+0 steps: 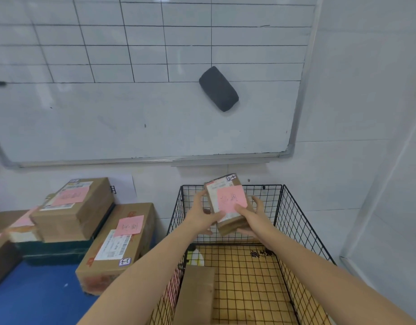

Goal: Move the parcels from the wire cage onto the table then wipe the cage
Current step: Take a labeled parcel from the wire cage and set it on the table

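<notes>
Fingers (pixel 203 195) of the left hand (pixel 205 213) were curled along one side of a small parcel (pixel 228 202), and the right hand (pixel 251 215) clasped the opposite side, thumb on its labelled face. This two-sided clamp appeared intended to carry it clear of the wire cage (pixel 293 221). The parcel was held above the cage's far end, long axis running away from the person and tilted upward, pink note facing the camera. Another box (pixel 197 294) remained inside the cage. Further parcels (pixel 73 207) lay on the blue table (pixel 38 296) at left.
</notes>
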### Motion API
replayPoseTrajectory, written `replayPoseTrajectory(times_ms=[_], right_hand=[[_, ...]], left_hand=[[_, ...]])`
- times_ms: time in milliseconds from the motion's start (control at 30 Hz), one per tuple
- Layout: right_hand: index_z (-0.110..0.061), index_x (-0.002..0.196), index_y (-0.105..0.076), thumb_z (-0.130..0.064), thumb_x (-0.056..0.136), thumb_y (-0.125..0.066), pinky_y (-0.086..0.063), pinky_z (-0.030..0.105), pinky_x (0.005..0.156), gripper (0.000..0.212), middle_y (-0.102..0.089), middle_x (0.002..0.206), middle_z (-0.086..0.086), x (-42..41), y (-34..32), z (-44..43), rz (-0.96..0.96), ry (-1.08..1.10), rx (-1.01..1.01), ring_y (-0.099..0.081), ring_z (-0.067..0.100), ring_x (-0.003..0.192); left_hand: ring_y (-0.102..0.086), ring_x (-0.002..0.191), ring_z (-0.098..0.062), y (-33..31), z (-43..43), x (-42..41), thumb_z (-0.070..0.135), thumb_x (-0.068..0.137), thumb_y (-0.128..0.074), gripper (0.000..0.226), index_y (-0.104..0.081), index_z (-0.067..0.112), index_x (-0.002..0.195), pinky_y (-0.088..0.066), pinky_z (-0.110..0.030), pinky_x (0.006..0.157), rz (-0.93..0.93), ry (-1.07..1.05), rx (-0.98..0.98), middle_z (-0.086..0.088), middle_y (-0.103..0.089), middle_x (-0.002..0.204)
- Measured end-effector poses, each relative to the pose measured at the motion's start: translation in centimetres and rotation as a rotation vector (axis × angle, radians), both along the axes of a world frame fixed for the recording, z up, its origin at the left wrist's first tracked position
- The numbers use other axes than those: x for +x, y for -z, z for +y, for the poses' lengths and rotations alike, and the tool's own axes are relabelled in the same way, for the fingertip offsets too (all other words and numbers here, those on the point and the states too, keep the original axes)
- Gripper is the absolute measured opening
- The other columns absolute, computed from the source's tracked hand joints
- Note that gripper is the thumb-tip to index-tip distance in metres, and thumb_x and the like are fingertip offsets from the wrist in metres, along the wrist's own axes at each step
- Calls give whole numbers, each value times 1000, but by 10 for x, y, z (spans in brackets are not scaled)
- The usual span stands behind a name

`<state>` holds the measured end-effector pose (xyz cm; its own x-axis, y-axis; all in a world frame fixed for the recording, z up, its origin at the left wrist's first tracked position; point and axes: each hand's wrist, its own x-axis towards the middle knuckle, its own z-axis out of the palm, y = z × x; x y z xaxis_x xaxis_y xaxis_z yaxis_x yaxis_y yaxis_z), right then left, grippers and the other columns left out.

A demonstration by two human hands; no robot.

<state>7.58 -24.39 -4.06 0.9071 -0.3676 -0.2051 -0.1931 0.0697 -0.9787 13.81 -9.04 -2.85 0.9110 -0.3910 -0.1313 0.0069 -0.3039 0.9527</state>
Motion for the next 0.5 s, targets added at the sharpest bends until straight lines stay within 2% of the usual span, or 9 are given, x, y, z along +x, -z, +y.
replayPoseTrajectory(times_ms=[100,167,233,367,433,500], right_hand=[[-34,149,-8,-28,88,-67,-56,47,85,85,-46,142,13,1,1,5,-18,61,6,-60,32,110],[-33,150,-6,-33,89,-65,-55,47,88,85,-47,142,13,2,1,9,-14,73,-13,-60,31,109],[-33,150,-4,-40,89,-63,-56,43,86,84,-47,141,12,1,2,12,10,62,-78,-63,30,104],[-31,149,-6,-45,90,-61,-56,39,86,83,-44,143,12,0,0,22,50,23,-204,-61,29,108],[-28,150,-7,-46,89,-61,-52,40,92,83,-43,145,9,-1,1,27,42,-7,-306,-57,27,115],[-24,151,-8,-51,86,-62,-45,42,102,89,-44,144,7,-3,-1,31,23,-42,-402,-52,25,122]], left_hand=[[-63,99,-24,-1,-3,-6,20,87,-66,75,-20,41,143,-59,-35,67,-49,10,25,-2,-56,111],[-58,109,-27,0,-4,-7,22,88,-64,69,-24,42,142,-59,-43,75,-88,-16,-6,-3,-51,125],[-52,117,-27,2,-2,-9,27,87,-66,68,-27,41,141,-57,-47,82,-123,-28,-20,1,-47,131],[-45,125,-19,6,4,-7,28,89,-63,65,-30,33,144,-47,-44,100,-253,-63,43,1,-47,140],[-48,118,-15,6,6,-4,24,91,-61,60,-33,32,144,-49,-34,95,-238,-80,41,-3,-49,139],[-48,106,-11,3,9,-3,22,93,-59,57,-36,32,144,-47,-24,84,-211,-99,52,-5,-52,134]])
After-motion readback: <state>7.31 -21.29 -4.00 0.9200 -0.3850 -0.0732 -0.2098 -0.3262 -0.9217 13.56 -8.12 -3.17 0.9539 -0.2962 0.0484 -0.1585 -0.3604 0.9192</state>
